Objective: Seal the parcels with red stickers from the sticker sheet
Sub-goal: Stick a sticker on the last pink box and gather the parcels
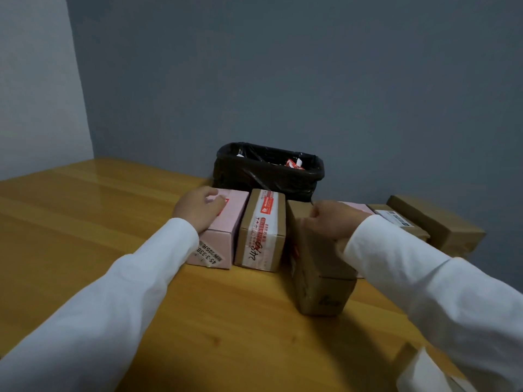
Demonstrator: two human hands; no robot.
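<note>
Several parcels stand in a row on the wooden table (85,222). My left hand (198,209) lies on top of the pink parcel (226,236) at the left, fingers curled and pressing on it beside a small red patch (223,200). Next to it stands a brown parcel with red-printed tape (261,230). My right hand (334,219) is closed in a fist on top of the plain brown parcel (319,278) nearest me. Whether anything is pinched in that fist is hidden. No sticker sheet is clearly in view.
A bin lined with a black bag (268,168) stands behind the parcels against the grey wall. To the right lie another pink parcel (359,206), a brown parcel with a white label (396,219) and a further brown parcel (435,222). White paper (424,372) shows at the bottom right.
</note>
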